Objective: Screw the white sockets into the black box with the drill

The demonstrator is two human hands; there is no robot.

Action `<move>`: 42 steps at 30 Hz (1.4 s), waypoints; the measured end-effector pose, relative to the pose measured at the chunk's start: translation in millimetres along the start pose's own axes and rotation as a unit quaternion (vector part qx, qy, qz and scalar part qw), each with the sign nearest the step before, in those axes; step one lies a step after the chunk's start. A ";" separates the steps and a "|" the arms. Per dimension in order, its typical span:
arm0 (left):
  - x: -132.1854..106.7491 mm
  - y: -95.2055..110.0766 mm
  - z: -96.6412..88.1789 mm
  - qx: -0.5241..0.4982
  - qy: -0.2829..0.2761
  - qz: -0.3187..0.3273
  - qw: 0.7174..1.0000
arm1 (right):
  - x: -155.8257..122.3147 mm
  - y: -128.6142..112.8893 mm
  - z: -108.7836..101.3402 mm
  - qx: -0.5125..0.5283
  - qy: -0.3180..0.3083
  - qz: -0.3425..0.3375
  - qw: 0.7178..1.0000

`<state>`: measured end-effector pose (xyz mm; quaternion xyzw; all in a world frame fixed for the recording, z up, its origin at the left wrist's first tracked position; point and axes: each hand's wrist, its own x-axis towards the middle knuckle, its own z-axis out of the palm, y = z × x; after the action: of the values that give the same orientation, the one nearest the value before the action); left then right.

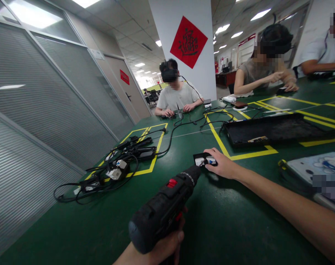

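My left hand [167, 243] is wrapped round the grip of a black cordless drill [162, 209] with red switches. The drill's chuck points away from me, and its thin bit reaches the small black housing [195, 157] with white parts inside. Whether the bit sits in a screw there, I cannot tell. My right hand [219, 163] grips this housing from the right, fingers over its far edge and thumb on the near side, holding it close above or on the green table [225, 217].
On the left lies a heap of black cables with white plug blocks [117, 171]. A long black tray [272, 129] stands at the right, behind a tablet-like item with a cartoon cover [319, 169]. Yellow tape [219, 141] marks the table. Several people sit across from me.
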<state>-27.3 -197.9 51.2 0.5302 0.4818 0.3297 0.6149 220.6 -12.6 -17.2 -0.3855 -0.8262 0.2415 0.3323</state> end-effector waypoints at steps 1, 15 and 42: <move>-0.1 -0.8 -0.1 -0.001 0.004 -0.002 1.000 | 0.1 0.0 0.1 -0.001 0.000 0.000 1.000; 0.2 -6.1 -4.5 0.002 -0.006 -0.006 1.000 | -0.2 0.1 -0.7 0.002 -0.006 0.010 1.000; -3.3 -0.9 -3.4 0.025 0.013 0.000 1.000 | 0.9 -1.2 1.0 0.007 -0.003 0.009 1.000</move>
<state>-31.7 -199.9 51.2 0.5412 0.4980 0.3244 0.5949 218.9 -12.7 -16.7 -0.3900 -0.8221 0.2513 0.3301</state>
